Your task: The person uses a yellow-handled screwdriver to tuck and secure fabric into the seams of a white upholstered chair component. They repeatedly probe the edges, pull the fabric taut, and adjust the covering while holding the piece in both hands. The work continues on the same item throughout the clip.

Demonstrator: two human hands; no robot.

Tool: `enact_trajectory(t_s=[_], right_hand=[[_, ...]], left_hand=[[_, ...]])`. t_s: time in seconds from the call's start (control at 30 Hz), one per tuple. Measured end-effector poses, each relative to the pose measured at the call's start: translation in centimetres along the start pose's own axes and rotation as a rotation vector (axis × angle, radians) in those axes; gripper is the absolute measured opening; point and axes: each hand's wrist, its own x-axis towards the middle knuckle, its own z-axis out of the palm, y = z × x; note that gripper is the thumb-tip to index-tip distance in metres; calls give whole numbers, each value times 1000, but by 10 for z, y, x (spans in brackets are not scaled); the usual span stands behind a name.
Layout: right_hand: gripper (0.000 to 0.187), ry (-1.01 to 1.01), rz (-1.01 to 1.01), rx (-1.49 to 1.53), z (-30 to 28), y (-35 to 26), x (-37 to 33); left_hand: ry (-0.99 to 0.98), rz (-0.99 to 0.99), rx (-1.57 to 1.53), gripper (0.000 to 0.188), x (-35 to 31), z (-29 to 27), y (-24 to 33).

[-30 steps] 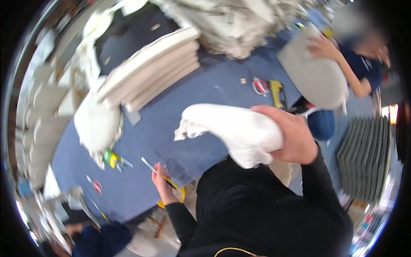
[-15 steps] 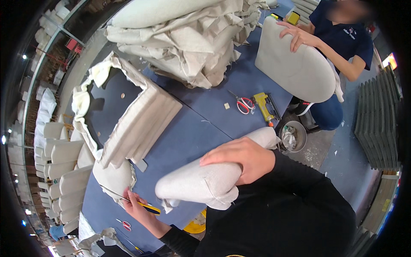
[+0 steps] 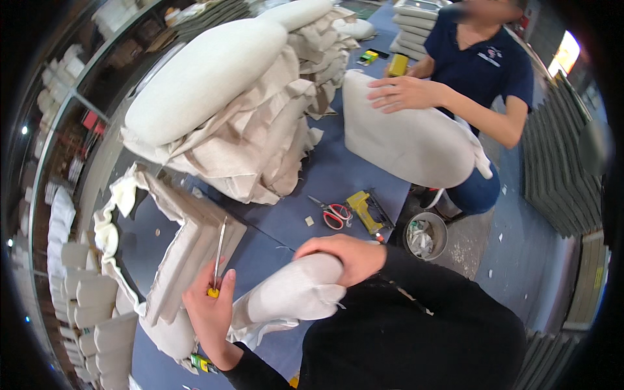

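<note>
My right hand [image 3: 343, 255] grips the upper end of a pale fabric-covered cushion [image 3: 292, 292] held against my body. My left hand [image 3: 211, 311] is closed around a thin metal tool with a yellow handle [image 3: 218, 257], its shaft pointing up, just left of the cushion's lower end. Loose fabric edges hang from under the cushion. Both forearms in black sleeves come in from the lower edge.
On the blue table [image 3: 325, 175] lie red-handled scissors [image 3: 334, 214] and a yellow staple gun [image 3: 365, 210]. A heap of beige fabric covers [image 3: 260, 130] and a stack of flat covers [image 3: 188, 247] sit left. Another person [image 3: 481, 65] presses a cushion [image 3: 409, 140]. A small bin [image 3: 426, 235] stands on the floor.
My view has swung toward the table's far end. The cushion has come lower and closer to my body, and my left hand has risen beside it with the tool upright.
</note>
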Motion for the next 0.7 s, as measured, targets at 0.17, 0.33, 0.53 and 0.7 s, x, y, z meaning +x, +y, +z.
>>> enact_trajectory(t_s=[0.17,0.33,0.53,0.7], right_hand=[[88,-441,201,450,-52,25,-17],[101,-251,233,414,-38,23,8],[96,-178,327,390,-5,57,8],[94,-323,476,230,2,73,17]], left_hand=[[8,-75,94,35,-1,-26,-33],[54,-112,66,36,-18,-49,-68],[78,-456,-184,34,-95,-28,-218],[-103,-816,-294,35,-201,70,-345]])
